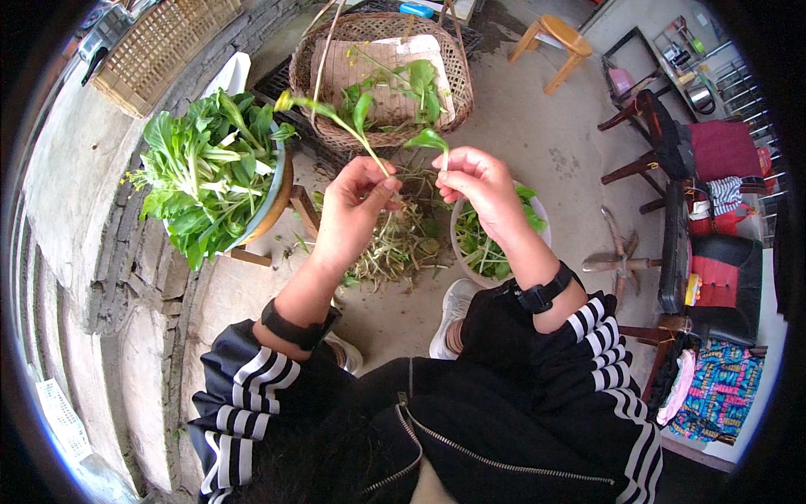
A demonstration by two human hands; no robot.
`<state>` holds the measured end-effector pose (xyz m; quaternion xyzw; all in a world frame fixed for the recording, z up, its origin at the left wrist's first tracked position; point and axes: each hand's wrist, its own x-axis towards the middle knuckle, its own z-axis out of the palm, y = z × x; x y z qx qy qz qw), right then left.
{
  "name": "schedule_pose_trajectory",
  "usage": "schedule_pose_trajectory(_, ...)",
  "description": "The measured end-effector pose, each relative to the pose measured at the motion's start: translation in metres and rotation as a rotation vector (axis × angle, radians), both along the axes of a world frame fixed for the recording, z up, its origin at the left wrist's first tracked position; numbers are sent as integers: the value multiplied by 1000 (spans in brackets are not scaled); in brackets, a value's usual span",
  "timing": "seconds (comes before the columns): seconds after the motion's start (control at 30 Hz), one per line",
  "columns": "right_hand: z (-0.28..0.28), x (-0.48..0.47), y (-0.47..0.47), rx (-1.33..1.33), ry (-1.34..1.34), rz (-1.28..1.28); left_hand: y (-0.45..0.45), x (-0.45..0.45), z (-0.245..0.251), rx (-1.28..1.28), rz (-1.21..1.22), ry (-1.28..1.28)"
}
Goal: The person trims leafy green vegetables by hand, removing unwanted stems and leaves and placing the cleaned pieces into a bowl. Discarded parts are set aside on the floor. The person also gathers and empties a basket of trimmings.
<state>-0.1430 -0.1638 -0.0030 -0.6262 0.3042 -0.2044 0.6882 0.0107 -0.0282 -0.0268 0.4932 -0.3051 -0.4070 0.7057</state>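
Note:
Between the thumb and fingers of my left hand (360, 205) is a leafy green stem (343, 124) with a yellowish tip that points up and left. My right hand (480, 189) pinches a single green leaf (429, 139) by its pale stalk. The two hands are apart, above a pile of stalk trimmings (400, 249) on the floor. Below my right forearm, partly hidden by it, stands a pale plastic tub (458, 238) with leafy greens (483, 242) in it. At the left, a basin (269, 208) on a wooden stool is heaped with greens (204, 170).
A wicker basket (463, 82) with a tall handle holds a board and a few flowering greens (422, 88). Beyond it, a small wooden stool (562, 38) stands on the concrete floor. Chairs (724, 148) line the right side. Stone steps (145, 365) run along the left, with a bamboo basket (160, 53) above.

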Motion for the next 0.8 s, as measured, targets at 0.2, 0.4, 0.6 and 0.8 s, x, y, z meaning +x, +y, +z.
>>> schedule_pose_trajectory(0.2, -9, -10, -9, -40, 113, 75, 0, -1, -1, 60, -54, 5)
schedule_pose_trajectory(0.4, -6, -53, -53, -867, 1101, 51, 1, -2, -1, 70, 2, -106)
schedule_pose_trajectory(0.6, -10, -36, -31, -703, 630, 79, 1, -6, -7, 110, -28, -53)
schedule_pose_trajectory(0.8, -12, 7, 8, -484, -72, 77, -3, -20, -21, 182, -32, -329)
